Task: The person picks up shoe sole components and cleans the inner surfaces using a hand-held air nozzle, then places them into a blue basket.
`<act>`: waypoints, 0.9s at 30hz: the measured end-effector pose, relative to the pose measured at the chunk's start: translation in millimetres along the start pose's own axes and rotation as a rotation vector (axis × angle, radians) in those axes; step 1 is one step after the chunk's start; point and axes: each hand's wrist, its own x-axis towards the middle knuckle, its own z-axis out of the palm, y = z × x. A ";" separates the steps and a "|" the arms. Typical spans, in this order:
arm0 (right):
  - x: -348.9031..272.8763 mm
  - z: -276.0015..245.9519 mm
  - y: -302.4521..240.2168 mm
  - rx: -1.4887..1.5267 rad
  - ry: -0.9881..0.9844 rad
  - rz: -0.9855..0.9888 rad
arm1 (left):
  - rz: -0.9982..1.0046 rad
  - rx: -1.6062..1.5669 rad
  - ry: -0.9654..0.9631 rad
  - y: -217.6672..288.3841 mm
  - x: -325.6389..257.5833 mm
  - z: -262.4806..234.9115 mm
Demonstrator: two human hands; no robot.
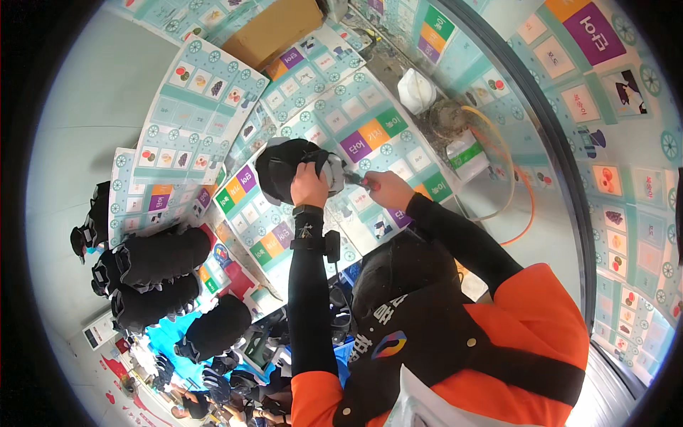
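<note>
On the patterned table, a black cap-like piece with a grey inner side lies under my left hand. The fingers of that hand are closed on its edge, and a black watch and a small dark device are strapped at the wrist. My right hand grips a small dark tool with a red part at the handle. The tool's far end reaches to the grey side of the black piece. Its exact kind is too small to make out.
Stacks of nested black caps stand at the left, beside a blue cloth. A cardboard box sits at the far edge. Right of the table are a white container and an orange hose.
</note>
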 end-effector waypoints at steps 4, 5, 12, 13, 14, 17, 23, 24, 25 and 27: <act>5.1 8.5 -0.9 -0.012 0.056 0.047 | -0.023 -0.081 0.010 -2.5 -4.1 -2.6; 6.1 9.8 0.6 -0.028 0.046 0.047 | -0.019 -0.112 0.002 -2.8 -5.6 -2.4; 7.9 7.9 11.4 -0.013 0.003 0.043 | -0.104 -0.184 -0.021 -0.3 -26.6 -4.6; 9.7 7.5 14.6 -0.025 -0.017 0.046 | -0.105 -0.184 -0.023 -1.5 -31.2 -5.6; 10.5 8.0 17.4 -0.037 -0.038 0.050 | -0.111 -0.216 0.005 -3.4 -36.0 -7.4; 8.6 14.5 29.5 -0.063 -0.116 -0.112 | -0.133 -0.271 0.001 -6.9 -48.6 -7.0; 6.9 12.2 17.5 -0.094 -0.125 -0.053 | -0.202 -0.324 -0.040 -9.0 -79.9 -11.8; 7.5 11.2 16.9 -0.094 -0.128 -0.053 | -0.207 -0.335 -0.036 -10.1 -84.6 -12.4; 8.4 10.1 16.6 -0.085 -0.140 -0.033 | -0.210 -0.335 -0.037 -11.2 -89.5 -13.0; 7.7 11.0 16.0 -0.078 -0.157 -0.013 | -0.264 -0.345 -0.055 -12.6 -97.8 -13.8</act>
